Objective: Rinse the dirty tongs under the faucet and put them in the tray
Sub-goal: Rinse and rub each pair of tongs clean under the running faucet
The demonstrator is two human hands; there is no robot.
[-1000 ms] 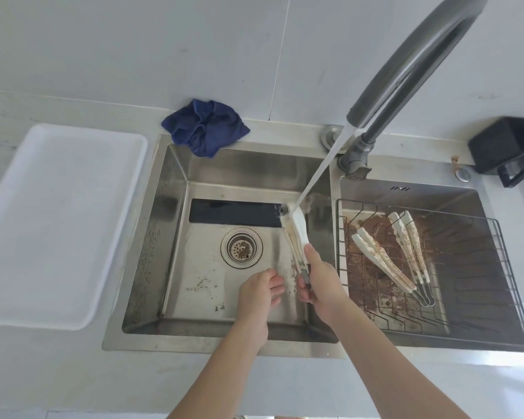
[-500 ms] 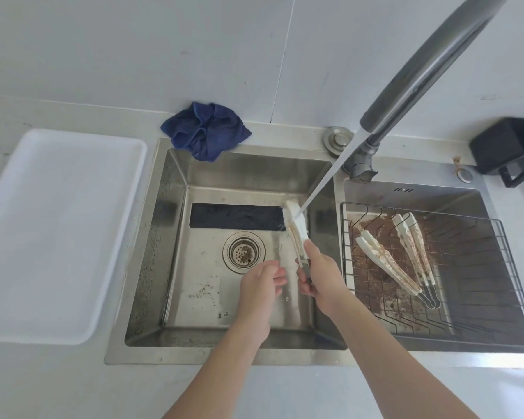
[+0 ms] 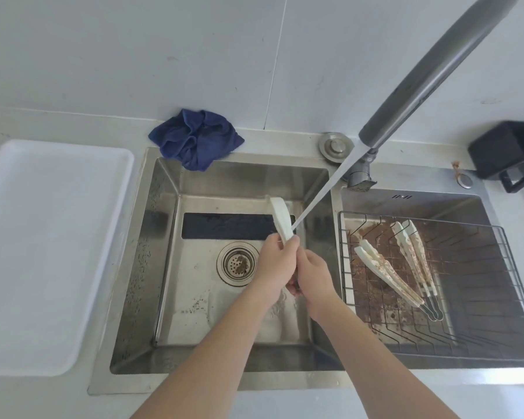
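While water streams from the curved grey faucet (image 3: 430,71), both hands, left (image 3: 274,261) and right (image 3: 313,275), grip smooth white tongs (image 3: 280,217) over the steel sink (image 3: 164,267); flat white tray (image 3: 43,252) lies left of sink.

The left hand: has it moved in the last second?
Yes. The left hand was below and right of the drain; now it has come up level with it, closing round the tongs beside the right hand.
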